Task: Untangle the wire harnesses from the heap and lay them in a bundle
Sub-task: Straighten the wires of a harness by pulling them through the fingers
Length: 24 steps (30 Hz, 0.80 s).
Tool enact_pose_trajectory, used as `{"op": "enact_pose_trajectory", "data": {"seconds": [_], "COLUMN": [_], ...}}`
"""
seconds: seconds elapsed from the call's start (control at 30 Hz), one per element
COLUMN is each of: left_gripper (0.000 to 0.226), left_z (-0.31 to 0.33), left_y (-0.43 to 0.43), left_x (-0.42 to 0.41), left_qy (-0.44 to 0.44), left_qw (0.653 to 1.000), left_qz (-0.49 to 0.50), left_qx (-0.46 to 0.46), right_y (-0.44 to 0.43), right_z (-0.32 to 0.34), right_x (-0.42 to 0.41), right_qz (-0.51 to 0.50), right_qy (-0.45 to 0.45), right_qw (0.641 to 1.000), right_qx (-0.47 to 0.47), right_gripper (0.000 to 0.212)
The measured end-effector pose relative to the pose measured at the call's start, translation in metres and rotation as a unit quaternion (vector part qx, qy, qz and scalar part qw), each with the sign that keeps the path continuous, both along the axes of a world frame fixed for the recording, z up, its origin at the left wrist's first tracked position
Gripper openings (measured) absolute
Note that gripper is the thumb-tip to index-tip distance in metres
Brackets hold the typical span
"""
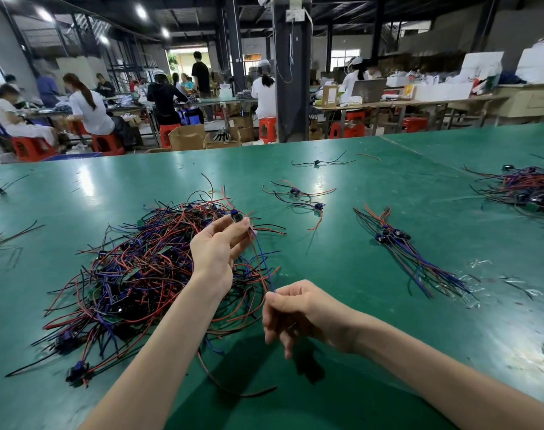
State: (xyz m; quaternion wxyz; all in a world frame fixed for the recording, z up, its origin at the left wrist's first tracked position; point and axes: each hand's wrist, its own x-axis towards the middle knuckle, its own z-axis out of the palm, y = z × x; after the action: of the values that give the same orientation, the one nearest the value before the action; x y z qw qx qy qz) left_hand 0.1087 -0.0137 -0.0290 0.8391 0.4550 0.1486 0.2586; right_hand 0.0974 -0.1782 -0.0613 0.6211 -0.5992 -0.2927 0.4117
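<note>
- On the green table (373,321), just in front of the person, lies the heap (134,274): red, blue and black wires all mixed, with small blue plugs among them.
- The left hand (221,246) is raised over the far right part of the heap. Its thumb and fingers pinch the plug (236,217) of one harness (260,256).
- From this plug a blue wire and a red wire run down toward the right hand (298,311).
- The right hand is lower, just beside the near right edge of the heap. It pinches the wire end between thumb and forefinger, and its other fingers are loosely curled.
- So the harness hangs between the two hands, above the heap. Whether some of its wires are caught in the heap, I cannot tell.
- The bundle (398,246) lies to the right, well apart from the heap. Its plugs are together at the far end and its wires point to the near right.
- Farther back, between heap and bundle, lie two loose harnesses (301,197).
- At the right edge of the table there is another pile (531,187) of wires.
- Behind the table, people (90,110) sit on red stools (108,144) at other benches.
</note>
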Motion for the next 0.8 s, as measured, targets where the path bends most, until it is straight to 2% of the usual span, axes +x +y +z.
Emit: {"op": "enact_pose_trajectory", "data": {"seconds": [0.07, 0.13, 0.23, 0.33, 0.43, 0.6, 0.7, 0.8], "left_gripper": [0.022, 0.022, 0.020, 0.029, 0.030, 0.028, 0.031, 0.034], "left_z": [0.000, 0.000, 0.001, -0.006, -0.015, -0.023, -0.027, -0.030], "left_y": [-0.003, -0.004, -0.006, -0.019, -0.032, -0.036, -0.037, -0.039], "left_x": [0.000, 0.000, 0.001, 0.001, 0.001, 0.004, 0.004, 0.004], "left_qy": [-0.001, -0.005, -0.003, 0.032, 0.053, 0.055, 0.059, 0.022], "left_qw": [1.000, 0.999, 0.996, 0.989, 0.983, 0.982, 0.976, 0.972], "left_qz": [-0.015, -0.034, -0.080, -0.141, -0.171, -0.168, -0.199, -0.233], "left_qx": [-0.004, -0.015, -0.038, -0.007, 0.030, 0.064, 0.069, 0.018], "right_y": [-0.001, -0.004, -0.007, -0.008, -0.009, -0.009, -0.009, -0.011], "right_z": [0.003, 0.009, 0.015, 0.015, 0.010, 0.006, 0.006, 0.004], "right_x": [0.003, 0.011, 0.023, 0.033, 0.037, 0.037, 0.039, 0.046], "right_qz": [0.026, 0.025, -0.062, -0.175, -0.235, -0.256, -0.270, -0.296], "right_qy": [0.002, -0.009, -0.058, -0.099, -0.108, -0.086, -0.084, -0.079], "right_qw": [1.000, 0.999, 0.996, 0.980, 0.966, 0.961, 0.956, 0.949], "right_qx": [-0.013, -0.029, -0.036, -0.012, 0.004, 0.057, 0.081, 0.080], "right_gripper": [0.048, 0.068, 0.078, 0.060, 0.043, 0.018, 0.014, 0.012]}}
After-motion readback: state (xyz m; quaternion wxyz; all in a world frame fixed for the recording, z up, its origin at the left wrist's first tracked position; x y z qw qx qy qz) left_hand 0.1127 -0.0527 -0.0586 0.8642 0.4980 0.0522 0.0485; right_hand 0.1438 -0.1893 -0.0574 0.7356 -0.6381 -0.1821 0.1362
